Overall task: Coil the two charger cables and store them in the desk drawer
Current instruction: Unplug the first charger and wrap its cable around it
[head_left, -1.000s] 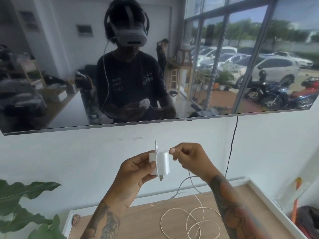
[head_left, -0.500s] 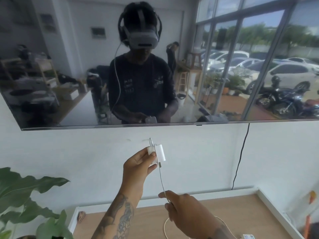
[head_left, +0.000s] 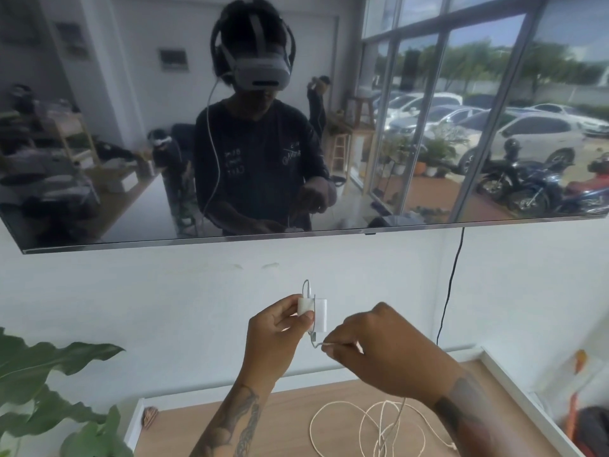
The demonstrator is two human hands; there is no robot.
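My left hand [head_left: 280,338] holds a small white charger block [head_left: 313,312] up in front of the wall, above the desk. A thin white cable [head_left: 369,427] runs from the block, with one turn lying around it. My right hand [head_left: 385,354] pinches that cable just below and right of the block. The rest of the cable hangs down and lies in loose loops on the wooden desk top [head_left: 283,420]. No drawer is in view, and I cannot tell a second cable apart from the loops.
A large dark screen [head_left: 99,199] hangs on the wall above, reflecting a person and the room. A black cord [head_left: 449,291] drops from it to the desk. A leafy plant [head_left: 49,390] stands at the left. The desk has a white raised rim [head_left: 514,387].
My right hand has come back up from low over the desk to just beside the block, drawing the cable with it. The block now carries a turn of cable.
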